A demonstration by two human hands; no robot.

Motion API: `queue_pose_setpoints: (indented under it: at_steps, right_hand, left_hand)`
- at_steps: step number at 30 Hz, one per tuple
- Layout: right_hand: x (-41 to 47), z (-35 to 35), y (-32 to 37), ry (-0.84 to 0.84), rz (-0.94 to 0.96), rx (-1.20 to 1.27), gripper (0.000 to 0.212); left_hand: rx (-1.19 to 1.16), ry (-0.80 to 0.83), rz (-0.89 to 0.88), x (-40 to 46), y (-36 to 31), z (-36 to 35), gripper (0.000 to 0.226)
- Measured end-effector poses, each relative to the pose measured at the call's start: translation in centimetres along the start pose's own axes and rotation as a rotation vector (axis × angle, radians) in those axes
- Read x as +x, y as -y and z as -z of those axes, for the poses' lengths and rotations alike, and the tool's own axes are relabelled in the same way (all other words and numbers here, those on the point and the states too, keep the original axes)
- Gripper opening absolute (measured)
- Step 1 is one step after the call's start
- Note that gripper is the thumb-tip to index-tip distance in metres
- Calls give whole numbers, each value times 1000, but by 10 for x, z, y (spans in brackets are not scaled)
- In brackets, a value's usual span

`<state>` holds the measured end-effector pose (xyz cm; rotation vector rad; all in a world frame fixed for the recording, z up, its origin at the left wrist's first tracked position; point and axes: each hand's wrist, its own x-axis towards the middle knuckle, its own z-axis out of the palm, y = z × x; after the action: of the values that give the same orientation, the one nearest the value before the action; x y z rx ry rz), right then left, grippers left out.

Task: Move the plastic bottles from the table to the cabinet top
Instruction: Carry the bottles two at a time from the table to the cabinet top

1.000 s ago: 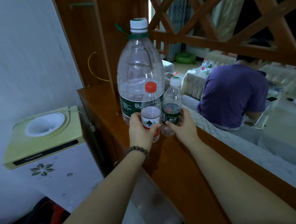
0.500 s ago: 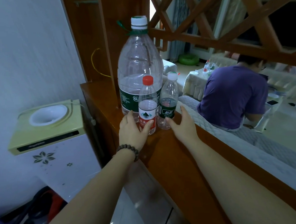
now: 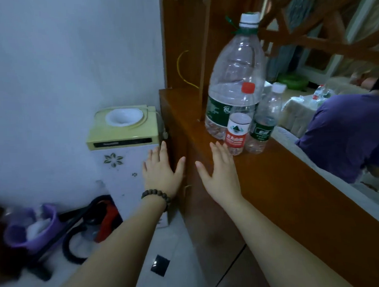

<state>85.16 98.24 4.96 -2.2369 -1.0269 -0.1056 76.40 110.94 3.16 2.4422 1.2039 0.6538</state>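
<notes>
Both hands, left [image 3: 161, 169] and right [image 3: 221, 174], are open and empty; the bottles [image 3: 236, 127] at centre right look light, best gripped mid-body.

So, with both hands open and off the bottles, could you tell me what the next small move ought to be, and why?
Probably turn back toward the table for more bottles. Three bottles stand upright on the cabinet top: the large bottle, the red-capped bottle and the white-capped bottle. The left hand and right hand are open and empty, and more bottles seem to sit on the far table.
</notes>
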Motion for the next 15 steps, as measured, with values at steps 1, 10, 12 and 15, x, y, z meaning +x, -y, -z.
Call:
queue_pose_setpoints:
  at_steps: [1,10,12,15]
  right_hand:
    - [-3,-9,12,33,12,14,68]
    - [-81,-102,144,299,258,118,65]
    - [-115,-121,181,369,324,141,65]
    - [-173,-145,236,468,444,172,65]
  left_hand:
    - [22,-10,18,-7,16,10,75]
    - [187,-153,349,-127,175,110,75]
    - [193,-203,449,-169,209,135,75]
    - [205,-258,604,-241,257,173,73]
